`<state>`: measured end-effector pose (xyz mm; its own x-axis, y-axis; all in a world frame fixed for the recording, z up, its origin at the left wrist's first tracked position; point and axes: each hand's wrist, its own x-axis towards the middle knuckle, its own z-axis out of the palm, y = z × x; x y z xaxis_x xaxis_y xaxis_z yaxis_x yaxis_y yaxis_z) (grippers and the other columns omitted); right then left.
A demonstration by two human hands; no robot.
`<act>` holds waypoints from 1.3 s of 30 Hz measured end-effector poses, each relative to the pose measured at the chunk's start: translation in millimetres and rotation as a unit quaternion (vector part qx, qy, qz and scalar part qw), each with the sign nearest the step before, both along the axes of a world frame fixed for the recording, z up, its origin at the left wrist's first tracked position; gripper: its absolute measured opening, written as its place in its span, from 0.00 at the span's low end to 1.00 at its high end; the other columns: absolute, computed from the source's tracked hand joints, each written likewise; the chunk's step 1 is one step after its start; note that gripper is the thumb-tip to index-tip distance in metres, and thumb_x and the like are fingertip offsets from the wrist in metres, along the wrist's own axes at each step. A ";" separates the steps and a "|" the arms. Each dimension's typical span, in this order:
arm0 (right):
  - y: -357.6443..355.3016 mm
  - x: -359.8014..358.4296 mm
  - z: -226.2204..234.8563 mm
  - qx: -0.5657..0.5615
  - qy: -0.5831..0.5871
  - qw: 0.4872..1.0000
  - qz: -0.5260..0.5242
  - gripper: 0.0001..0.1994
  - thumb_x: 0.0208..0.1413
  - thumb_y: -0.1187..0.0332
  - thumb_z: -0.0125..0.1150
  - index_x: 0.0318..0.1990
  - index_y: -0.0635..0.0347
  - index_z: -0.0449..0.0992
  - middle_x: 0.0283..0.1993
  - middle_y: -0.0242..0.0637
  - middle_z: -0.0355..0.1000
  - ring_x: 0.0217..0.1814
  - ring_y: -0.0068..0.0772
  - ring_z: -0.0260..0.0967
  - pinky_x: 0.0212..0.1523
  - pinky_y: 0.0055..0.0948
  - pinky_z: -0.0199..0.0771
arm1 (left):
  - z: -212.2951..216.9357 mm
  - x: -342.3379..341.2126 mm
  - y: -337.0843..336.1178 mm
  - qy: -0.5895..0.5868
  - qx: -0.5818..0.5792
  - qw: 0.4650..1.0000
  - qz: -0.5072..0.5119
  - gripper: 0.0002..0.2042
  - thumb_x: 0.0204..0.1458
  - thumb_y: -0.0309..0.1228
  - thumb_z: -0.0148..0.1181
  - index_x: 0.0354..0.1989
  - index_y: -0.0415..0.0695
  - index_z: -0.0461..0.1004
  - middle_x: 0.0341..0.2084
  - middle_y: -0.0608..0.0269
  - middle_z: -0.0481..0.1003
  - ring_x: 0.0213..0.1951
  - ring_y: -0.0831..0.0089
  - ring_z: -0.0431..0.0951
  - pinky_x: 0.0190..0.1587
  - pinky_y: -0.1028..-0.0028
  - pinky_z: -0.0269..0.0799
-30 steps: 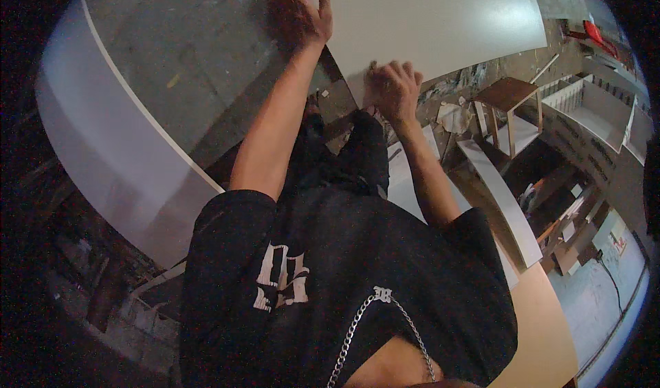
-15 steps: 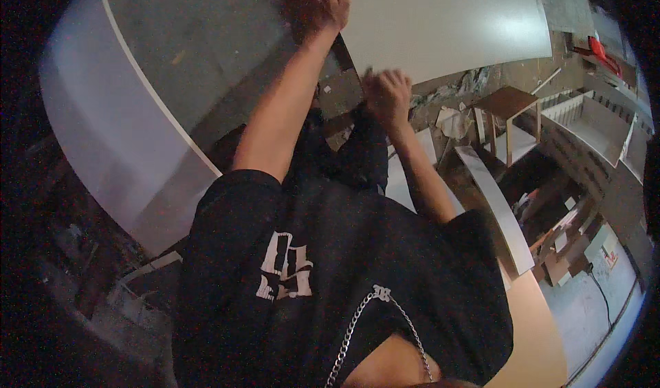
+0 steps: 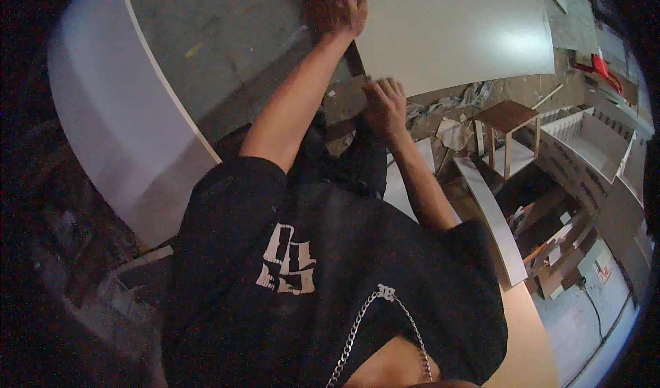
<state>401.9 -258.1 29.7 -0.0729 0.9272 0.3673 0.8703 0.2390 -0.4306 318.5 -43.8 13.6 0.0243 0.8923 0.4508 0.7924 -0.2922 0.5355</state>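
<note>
A large white panel (image 3: 454, 30) lies ahead of me, its left edge and near left corner close to my hands. My left hand (image 3: 337, 8) rests at the panel's left edge, thumb stretched out over the top face and fingers apart, partly cut off by the upper border. At the near left corner, my right hand (image 3: 386, 106) has its fingers curled against the panel's edge. The underside of the panel is hidden, and so are the tips of the right fingers.
To my left stands another long white panel (image 3: 124, 113). On the right are a small wooden stool-like frame (image 3: 507, 118), a narrow white board (image 3: 489, 216), an open white drawer box (image 3: 591, 140) and board offcuts (image 3: 560, 264). Crumpled plastic wrap (image 3: 454, 102) lies under the panel's near edge.
The view has shifted slightly, so both hands and the panel sit a little lower. My left hand stays at the left edge and my right at the corner.
</note>
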 end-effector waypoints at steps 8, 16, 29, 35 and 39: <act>-9.0 -5.1 0.3 -0.008 0.024 1.000 0.006 0.06 0.42 0.79 0.59 0.28 0.58 0.74 0.27 0.36 0.68 0.32 0.42 0.67 0.34 0.38 0.65 | 4.9 -6.9 14.6 0.017 0.018 0.997 -0.067 0.39 0.57 0.46 0.55 0.70 0.40 0.43 0.68 0.39 0.46 0.68 0.40 0.47 0.68 0.47 0.40; -25.2 2.3 41.9 -0.076 0.067 0.994 -0.034 0.16 0.42 0.73 0.60 0.43 0.60 0.76 0.37 0.38 0.72 0.41 0.43 0.67 0.43 0.39 0.66 | 8.1 -16.3 75.4 -0.016 -0.036 0.994 -0.101 0.39 0.58 0.48 0.52 0.69 0.34 0.44 0.70 0.42 0.41 0.71 0.48 0.40 0.70 0.48 0.36; 45.6 -0.9 11.6 -0.034 0.048 0.998 0.028 0.11 0.40 0.77 0.61 0.36 0.60 0.74 0.30 0.38 0.68 0.35 0.44 0.65 0.36 0.37 0.65 | -0.7 -18.7 80.4 0.063 -0.034 0.991 -0.113 0.36 0.60 0.48 0.45 0.69 0.34 0.47 0.69 0.42 0.45 0.72 0.51 0.40 0.70 0.49 0.35; 48.0 19.1 4.3 -0.029 0.034 0.998 0.054 0.11 0.40 0.76 0.61 0.35 0.58 0.73 0.30 0.36 0.68 0.35 0.43 0.65 0.35 0.39 0.63 | 15.7 -6.2 81.7 0.044 -0.047 0.990 -0.126 0.35 0.60 0.47 0.45 0.68 0.34 0.47 0.69 0.42 0.45 0.71 0.50 0.41 0.70 0.49 0.35; 67.9 -1.5 34.7 -0.051 0.032 0.996 0.061 0.11 0.41 0.77 0.60 0.36 0.57 0.74 0.32 0.35 0.70 0.36 0.42 0.66 0.36 0.38 0.62 | 6.9 -19.5 87.6 0.045 -0.015 0.994 -0.102 0.36 0.60 0.48 0.45 0.68 0.34 0.48 0.69 0.43 0.46 0.71 0.50 0.42 0.70 0.48 0.34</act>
